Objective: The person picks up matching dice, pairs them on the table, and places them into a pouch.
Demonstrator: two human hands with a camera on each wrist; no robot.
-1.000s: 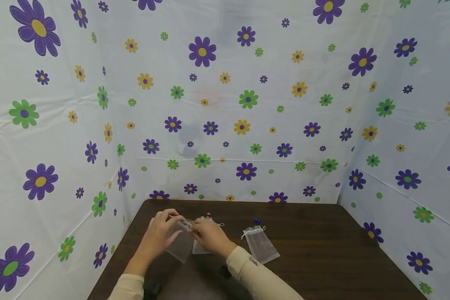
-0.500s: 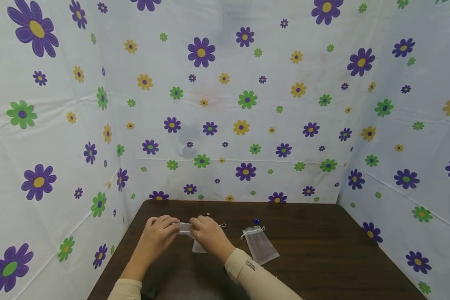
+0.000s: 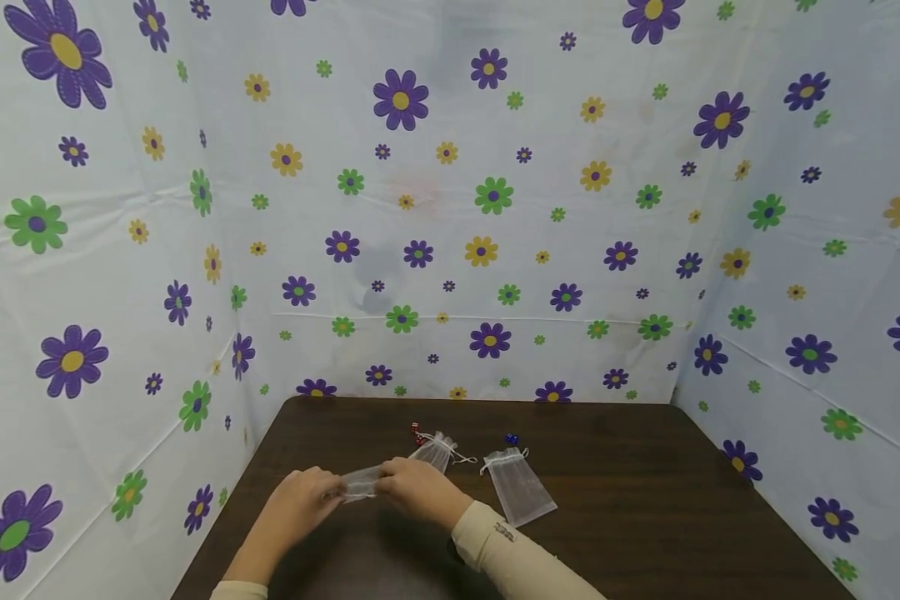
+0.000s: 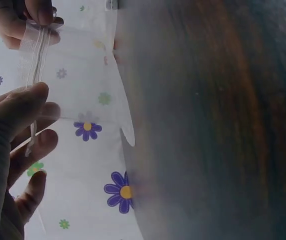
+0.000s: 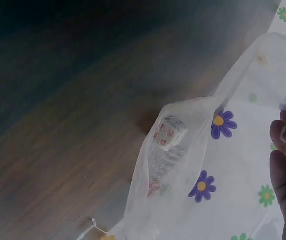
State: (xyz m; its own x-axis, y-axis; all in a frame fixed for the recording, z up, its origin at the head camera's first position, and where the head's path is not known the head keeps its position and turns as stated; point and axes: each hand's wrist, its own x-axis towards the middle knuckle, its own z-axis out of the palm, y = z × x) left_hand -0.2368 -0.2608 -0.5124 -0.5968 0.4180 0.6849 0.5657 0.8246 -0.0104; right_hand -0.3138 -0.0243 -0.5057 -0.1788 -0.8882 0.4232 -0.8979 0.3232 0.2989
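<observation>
Fingers (image 4: 28,102) pinch a bag (image 3: 361,483); only head view shows blue dice (image 3: 512,439)

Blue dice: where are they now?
In the head view, the blue dice sit on the table, right of the right hand, just beyond the rightmost white pouch.

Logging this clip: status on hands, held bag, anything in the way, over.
Left hand and right hand pinch sheer drawstring bag. Drawstring hem stretched between them. Second bag close beyond right hand; no obvious obstruction.
</observation>
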